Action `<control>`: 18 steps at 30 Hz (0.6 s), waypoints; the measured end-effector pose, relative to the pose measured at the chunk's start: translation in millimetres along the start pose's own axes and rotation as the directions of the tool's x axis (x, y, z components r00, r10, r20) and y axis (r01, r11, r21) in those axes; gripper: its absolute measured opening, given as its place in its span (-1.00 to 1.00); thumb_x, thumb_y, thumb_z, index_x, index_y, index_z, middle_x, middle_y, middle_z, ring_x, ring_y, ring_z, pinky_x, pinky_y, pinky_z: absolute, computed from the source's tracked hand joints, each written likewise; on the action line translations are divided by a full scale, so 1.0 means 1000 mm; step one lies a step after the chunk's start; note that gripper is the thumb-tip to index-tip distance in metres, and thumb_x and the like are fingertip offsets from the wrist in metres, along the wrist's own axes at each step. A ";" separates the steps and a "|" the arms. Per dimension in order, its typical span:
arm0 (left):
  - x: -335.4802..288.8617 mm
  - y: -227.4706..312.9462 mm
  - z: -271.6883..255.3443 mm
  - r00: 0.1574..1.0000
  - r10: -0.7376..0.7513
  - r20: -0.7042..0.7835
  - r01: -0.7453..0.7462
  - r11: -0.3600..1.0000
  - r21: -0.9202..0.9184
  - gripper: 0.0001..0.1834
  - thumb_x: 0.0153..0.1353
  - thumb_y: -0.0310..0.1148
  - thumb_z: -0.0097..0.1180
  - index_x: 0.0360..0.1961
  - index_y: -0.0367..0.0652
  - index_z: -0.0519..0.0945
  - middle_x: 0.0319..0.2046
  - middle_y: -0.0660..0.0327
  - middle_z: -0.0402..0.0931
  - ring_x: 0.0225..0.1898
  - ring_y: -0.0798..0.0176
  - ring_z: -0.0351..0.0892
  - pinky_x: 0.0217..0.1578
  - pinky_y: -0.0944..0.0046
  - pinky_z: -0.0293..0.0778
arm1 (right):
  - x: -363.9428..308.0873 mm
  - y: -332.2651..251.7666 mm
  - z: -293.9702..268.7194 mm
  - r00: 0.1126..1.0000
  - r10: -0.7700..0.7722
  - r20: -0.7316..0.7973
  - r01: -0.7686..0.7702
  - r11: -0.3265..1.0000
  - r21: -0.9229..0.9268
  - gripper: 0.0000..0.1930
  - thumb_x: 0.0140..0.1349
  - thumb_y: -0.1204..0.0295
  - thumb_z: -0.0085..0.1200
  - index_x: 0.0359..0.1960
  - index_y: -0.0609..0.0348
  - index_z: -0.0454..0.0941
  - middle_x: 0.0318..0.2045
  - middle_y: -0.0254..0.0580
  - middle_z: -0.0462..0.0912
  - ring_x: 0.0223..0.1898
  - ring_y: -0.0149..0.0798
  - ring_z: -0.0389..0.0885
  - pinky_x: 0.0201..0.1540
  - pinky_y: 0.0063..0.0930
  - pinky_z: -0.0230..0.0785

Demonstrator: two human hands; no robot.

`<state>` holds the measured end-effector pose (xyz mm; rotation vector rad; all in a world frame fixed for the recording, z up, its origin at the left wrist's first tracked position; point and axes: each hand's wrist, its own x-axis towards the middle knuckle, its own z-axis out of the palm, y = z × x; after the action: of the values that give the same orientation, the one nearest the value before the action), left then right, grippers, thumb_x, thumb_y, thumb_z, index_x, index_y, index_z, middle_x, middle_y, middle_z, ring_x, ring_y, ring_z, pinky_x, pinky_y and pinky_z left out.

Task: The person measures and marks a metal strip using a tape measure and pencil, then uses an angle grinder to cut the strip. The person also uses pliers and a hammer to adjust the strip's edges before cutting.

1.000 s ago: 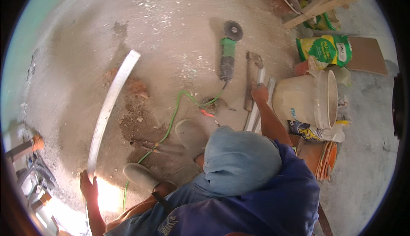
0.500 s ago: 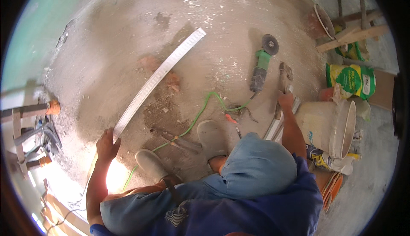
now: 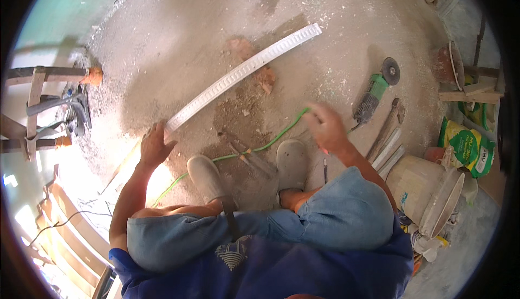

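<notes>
My left hand (image 3: pixel 157 146) grips the near end of a long white ribbed metal strip (image 3: pixel 241 75), thumb on one side and fingers on the other. The strip slants away to the far right over the dusty floor, passing above reddish rubble. My right hand (image 3: pixel 326 128) is empty and slightly blurred, fingers stretched out and apart, above a green cord (image 3: pixel 281 131). A pair of long-handled pliers or cutters (image 3: pixel 246 155) lies across the cord between my hands and shoes. Right of my right hand are a green angle grinder (image 3: pixel 374 94) and a hammer (image 3: pixel 391 120).
Several pale metal bars (image 3: pixel 387 150) lie beside the hammer, next to a tipped whitish bucket (image 3: pixel 428 196). Farther right are a green and yellow bag (image 3: pixel 467 146) and a reddish bucket (image 3: pixel 448 65). Wooden framing (image 3: pixel 36 90) stands at the left wall.
My right hand has left the hammer and metal bars and moved left, its fingers now spread. My left hand keeps the strip's end. The view has turned, shifting the scene rightward.
</notes>
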<state>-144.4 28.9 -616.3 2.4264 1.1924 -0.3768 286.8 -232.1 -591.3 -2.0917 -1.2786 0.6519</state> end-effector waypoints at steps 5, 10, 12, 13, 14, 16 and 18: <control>-0.011 -0.015 0.013 0.994 0.001 -0.110 -0.010 0.997 -0.074 -0.27 0.09 -0.39 0.40 0.29 -0.12 0.37 0.09 -0.02 0.52 0.10 -0.17 0.55 0.07 -0.08 0.49 | -0.026 -0.032 0.047 0.853 -0.128 0.506 0.055 0.986 0.158 -0.66 0.31 0.26 0.20 0.05 0.14 0.61 -0.11 0.06 0.68 -0.07 0.09 0.67 -0.04 -0.10 0.52; -0.010 -0.024 0.012 0.998 0.024 -0.062 -0.030 0.995 -0.098 -0.36 0.18 -0.45 0.30 0.30 -0.13 0.41 0.04 0.00 0.52 0.05 -0.16 0.56 0.02 -0.04 0.52 | -0.045 -0.028 0.048 0.802 -0.103 0.588 0.045 0.993 0.112 -0.67 0.31 0.26 0.20 0.02 0.16 0.62 -0.18 0.03 0.69 -0.16 0.06 0.67 -0.11 -0.12 0.49; -0.004 -0.018 0.004 0.999 0.040 -0.023 -0.042 0.992 -0.117 -0.35 0.20 -0.46 0.28 0.34 -0.12 0.39 0.02 0.00 0.52 0.04 -0.16 0.55 0.02 -0.04 0.52 | -0.053 -0.020 0.048 0.850 -0.058 0.524 -0.016 0.991 0.136 -0.69 0.31 0.31 0.22 0.01 0.20 0.64 -0.26 0.00 0.69 -0.26 0.00 0.66 -0.20 -0.19 0.48; 0.000 -0.012 -0.001 0.998 0.060 -0.033 -0.063 0.992 -0.113 -0.34 0.20 -0.45 0.27 0.34 -0.12 0.38 0.02 -0.01 0.52 0.05 -0.16 0.55 0.02 -0.04 0.52 | -0.056 -0.016 0.048 0.880 -0.021 0.474 -0.062 0.985 0.158 -0.72 0.31 0.32 0.22 -0.03 0.21 0.65 -0.28 0.00 0.69 -0.27 0.01 0.66 -0.20 -0.20 0.47; 0.005 -0.005 -0.007 0.996 0.075 -0.043 -0.079 0.991 -0.107 -0.33 0.20 -0.45 0.27 0.35 -0.13 0.37 0.03 -0.01 0.52 0.05 -0.16 0.55 0.03 -0.03 0.51 | -0.059 -0.012 0.048 0.905 0.015 0.426 -0.104 0.977 0.186 -0.74 0.30 0.32 0.22 -0.08 0.23 0.66 -0.30 0.01 0.68 -0.28 0.02 0.65 -0.21 -0.20 0.47; 0.013 0.007 -0.012 0.997 0.068 -0.028 -0.071 0.990 -0.121 -0.32 0.20 -0.44 0.27 0.36 -0.14 0.34 0.04 -0.02 0.51 0.07 -0.17 0.54 0.05 -0.03 0.51 | -0.064 -0.006 0.043 0.935 0.125 0.331 -0.177 0.975 0.131 -0.76 0.30 0.31 0.21 -0.13 0.23 0.65 -0.33 0.02 0.67 -0.29 0.06 0.65 -0.22 -0.18 0.47; 0.017 0.013 -0.014 1.000 0.009 0.016 -0.007 0.988 -0.153 -0.29 0.20 -0.43 0.28 0.37 -0.15 0.32 0.06 -0.03 0.50 0.10 -0.17 0.53 0.07 -0.04 0.50 | -0.068 0.004 0.033 0.945 0.237 0.224 -0.237 0.971 -0.027 -0.75 0.29 0.28 0.18 -0.15 0.20 0.63 -0.35 0.03 0.66 -0.30 0.11 0.65 -0.24 -0.12 0.48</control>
<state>-122.8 40.4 -607.8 2.2915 1.1602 -0.2906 239.1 -287.4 -610.3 -2.2415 -1.1513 1.0214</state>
